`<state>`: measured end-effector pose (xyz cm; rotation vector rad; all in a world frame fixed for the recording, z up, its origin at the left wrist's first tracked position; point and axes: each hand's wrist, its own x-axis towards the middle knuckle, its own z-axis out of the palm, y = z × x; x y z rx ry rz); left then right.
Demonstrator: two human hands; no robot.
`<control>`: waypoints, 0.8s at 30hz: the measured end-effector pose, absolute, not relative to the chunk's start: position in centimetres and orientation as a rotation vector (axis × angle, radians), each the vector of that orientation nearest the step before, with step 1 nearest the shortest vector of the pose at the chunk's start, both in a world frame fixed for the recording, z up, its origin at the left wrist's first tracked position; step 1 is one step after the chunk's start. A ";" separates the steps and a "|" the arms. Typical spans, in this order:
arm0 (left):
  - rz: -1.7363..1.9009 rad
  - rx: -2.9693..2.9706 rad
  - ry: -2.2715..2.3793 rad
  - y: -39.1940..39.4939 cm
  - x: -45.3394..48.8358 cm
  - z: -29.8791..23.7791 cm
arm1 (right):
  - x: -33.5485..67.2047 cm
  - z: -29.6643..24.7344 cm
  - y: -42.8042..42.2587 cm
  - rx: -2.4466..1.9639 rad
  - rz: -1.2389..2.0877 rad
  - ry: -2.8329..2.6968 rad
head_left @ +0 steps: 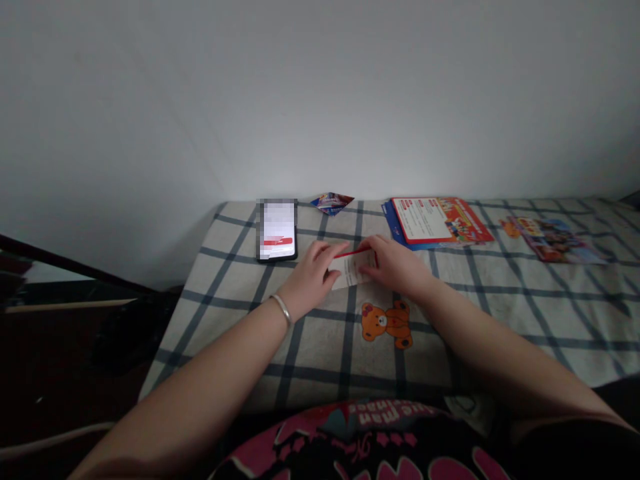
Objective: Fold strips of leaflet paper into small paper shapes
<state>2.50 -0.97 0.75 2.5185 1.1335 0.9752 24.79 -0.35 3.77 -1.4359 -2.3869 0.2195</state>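
Between my two hands is a piece of printed white paper with a red upper edge. My left hand, below a silver bangle, grips its left side with thumb and fingers. On the opposite side, my right hand has its fingers closed over the paper's right end. The paper is just above or on the checked cloth; which, I cannot tell. Beyond my left hand lies a phone with a lit screen. A small blue folded paper piece rests near the wall.
Printed red and white sheets lie stacked on blue ones at the back right. Farther right is a colourful printed sheet. The checked cloth bears a bear picture. A white wall borders the back; a dark bag is at left.
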 end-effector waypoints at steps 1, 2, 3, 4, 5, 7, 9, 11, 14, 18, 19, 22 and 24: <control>1.045 2.502 1.104 -1.0 2.4 1.0 | 24.6 4.0 -0.5 -1.416 0.177 -2.352; 1.105 2.500 1.081 -1.1 2.4 1.2 | 24.4 4.3 -0.7 -1.371 0.114 -2.322; 1.159 2.508 1.063 -1.2 2.3 1.5 | 24.3 4.5 -0.9 -1.313 0.048 -2.290; 1.209 2.523 1.050 -1.2 2.2 1.7 | 24.2 4.7 -1.1 -1.248 -0.016 -2.264; 1.245 2.543 1.040 -1.3 2.1 1.9 | 24.2 4.8 -1.2 -1.193 -0.073 -2.237; 1.264 2.592 1.019 -1.3 1.8 2.1 | 24.3 4.7 -1.3 -1.121 -0.137 -2.194; 1.206 2.635 0.990 -1.2 1.6 2.2 | 24.6 4.1 -1.1 -1.105 -0.127 -2.170; 1.100 2.658 0.953 -1.1 1.5 2.1 | 24.9 3.2 -0.7 -1.107 -0.089 -2.165; 0.941 2.666 0.923 -0.9 1.3 1.9 | 25.5 2.0 0.0 -1.087 -0.036 -2.181; 0.779 2.684 0.939 -0.6 1.2 1.3 | 26.1 1.2 0.5 -1.112 0.046 -2.222; 0.751 2.684 0.951 -0.5 1.1 1.2 | 26.1 1.1 0.6 -1.122 0.071 -2.229; 0.683 2.690 0.990 -0.2 1.0 0.9 | 26.2 0.8 0.7 -1.130 0.132 -2.233; 0.655 2.709 0.986 -0.1 0.9 0.8 | 26.1 0.7 0.6 -1.137 0.152 -2.235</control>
